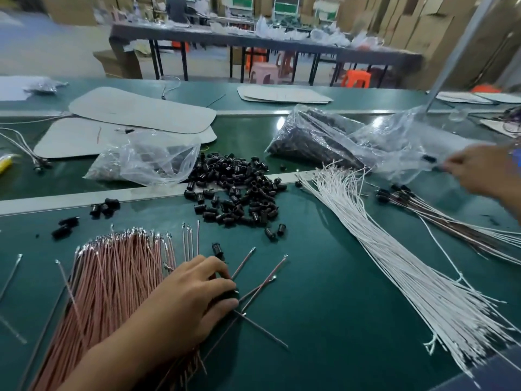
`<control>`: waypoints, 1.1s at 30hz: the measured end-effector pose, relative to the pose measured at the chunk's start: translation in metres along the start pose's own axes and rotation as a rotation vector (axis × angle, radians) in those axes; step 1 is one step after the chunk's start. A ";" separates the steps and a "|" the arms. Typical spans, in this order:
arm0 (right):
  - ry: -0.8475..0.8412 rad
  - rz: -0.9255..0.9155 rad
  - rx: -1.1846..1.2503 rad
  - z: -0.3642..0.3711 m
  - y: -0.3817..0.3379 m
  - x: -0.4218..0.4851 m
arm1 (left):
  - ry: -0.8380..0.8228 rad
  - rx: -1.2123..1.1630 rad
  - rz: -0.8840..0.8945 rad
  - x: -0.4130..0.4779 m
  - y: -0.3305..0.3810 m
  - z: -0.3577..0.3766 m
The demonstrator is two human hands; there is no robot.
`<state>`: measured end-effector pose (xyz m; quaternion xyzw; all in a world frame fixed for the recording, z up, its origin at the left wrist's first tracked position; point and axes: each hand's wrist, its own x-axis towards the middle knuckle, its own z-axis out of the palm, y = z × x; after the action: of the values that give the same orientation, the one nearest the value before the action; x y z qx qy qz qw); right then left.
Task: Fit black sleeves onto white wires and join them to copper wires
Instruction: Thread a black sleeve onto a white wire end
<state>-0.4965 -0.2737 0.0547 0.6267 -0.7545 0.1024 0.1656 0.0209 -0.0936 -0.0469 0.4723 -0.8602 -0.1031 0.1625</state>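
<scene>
The loose pile of small black plastic sleeves (235,190) lies at the centre of the green worktop (324,292). The bundle of thin white wires (394,249) fans from the centre toward the near right corner. The bundle of copper-coloured wires (112,277) lies at the near left edge.

The left hand (191,294) rests on the copper bundle, fingers curled over a single black sleeve (229,294), with stray copper wires crossing beneath.

The right hand (479,170) is at the right edge, motion-blurred; its grasp cannot be determined.

Wires with black sleeves fitted (423,206) lie just below it. Two clear plastic bags (146,162) (318,136) holding dark parts lie beyond the pile, with grey card sheets (141,111) toward the far left.
</scene>
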 end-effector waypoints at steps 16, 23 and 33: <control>0.065 -0.335 0.317 0.012 -0.119 -0.065 | -0.027 0.110 -0.004 -0.001 0.004 0.001; -0.315 -0.817 0.466 0.003 -0.233 -0.131 | 0.034 0.179 -0.265 -0.001 -0.002 -0.004; -0.274 -0.760 0.509 0.010 -0.269 -0.141 | 0.134 0.271 -0.411 -0.005 -0.017 -0.009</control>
<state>-0.2115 -0.2013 -0.0223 0.8867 -0.4376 0.1324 -0.0686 0.0399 -0.0985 -0.0446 0.6604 -0.7394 0.0137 0.1302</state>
